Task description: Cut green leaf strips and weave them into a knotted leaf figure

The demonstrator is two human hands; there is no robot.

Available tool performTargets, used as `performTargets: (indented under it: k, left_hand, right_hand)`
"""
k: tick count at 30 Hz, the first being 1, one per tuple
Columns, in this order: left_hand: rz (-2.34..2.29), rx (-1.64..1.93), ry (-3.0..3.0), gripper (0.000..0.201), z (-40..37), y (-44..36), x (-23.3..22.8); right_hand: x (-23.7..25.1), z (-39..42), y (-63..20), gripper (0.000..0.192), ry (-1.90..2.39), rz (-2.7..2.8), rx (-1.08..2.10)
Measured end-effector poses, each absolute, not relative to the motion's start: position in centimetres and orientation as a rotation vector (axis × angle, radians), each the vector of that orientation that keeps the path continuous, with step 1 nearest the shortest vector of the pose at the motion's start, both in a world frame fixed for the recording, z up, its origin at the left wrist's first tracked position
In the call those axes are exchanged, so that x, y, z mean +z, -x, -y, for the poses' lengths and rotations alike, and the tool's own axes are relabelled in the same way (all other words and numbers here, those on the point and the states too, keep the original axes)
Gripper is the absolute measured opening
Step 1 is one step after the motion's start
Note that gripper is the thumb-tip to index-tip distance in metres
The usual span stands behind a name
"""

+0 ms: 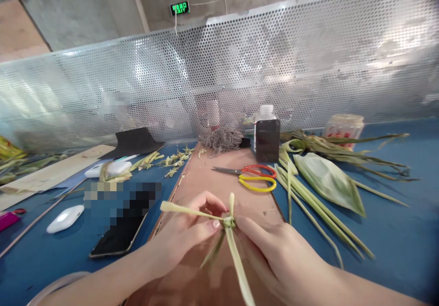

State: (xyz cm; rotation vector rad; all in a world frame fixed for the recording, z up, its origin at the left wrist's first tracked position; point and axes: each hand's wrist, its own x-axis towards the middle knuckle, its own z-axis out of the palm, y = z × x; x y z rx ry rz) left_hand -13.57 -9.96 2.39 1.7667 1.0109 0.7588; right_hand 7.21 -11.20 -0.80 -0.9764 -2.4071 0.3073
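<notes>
Both hands meet over the near end of a brown board [219, 178] that runs away down the middle of the blue table [394, 233]. The left hand [187, 226] pinches a small green knot of woven leaf strips [229, 222] between thumb and fingertips, and the right hand [274, 251] closes its fingertips on the same knot from the other side. From the knot one pale strip runs out to the left, a short one stands up, and a long one trails toward the near edge. Farther along the board lie scissors [255, 174] with red and yellow handles, and beyond them a heap of rubber bands [222, 140]. A dark bottle [266, 136] with a white cap stands at the board's far right corner. To the right, on the table, loose long leaves [325, 182] lie spread. To the left rest a black phone [118, 237] and a white oval case [65, 218]. A perforated metal screen [308, 59] closes the far side.
</notes>
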Motion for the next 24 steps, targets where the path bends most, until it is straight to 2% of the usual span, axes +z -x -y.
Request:
performTargets:
  k: [5,10,16,24]
  left_hand:
    - [-1.158,0.823,-1.807,0.027,10.2,13.5,2.2]
    - [-1.115,0.776,-1.853,0.033,10.3,13.5,2.8]
    - [-1.140,0.754,-1.993,0.026,10.3,13.3,3.1]
    - [-1.044,0.673,-2.060,0.023,10.3,13.1,2.8]
  right_hand:
    - [-0.8,10.9,-7.3,0.020,0.998,2.424,0.263]
    - [-0.6,10.5,-7.1,0.021,0.966,2.275,0.223]
    - [-1.4,10.1,-6.8,0.047,0.866,2.062,0.413]
    - [-1.6,10.3,-6.4,0.030,0.719,2.047,0.408]
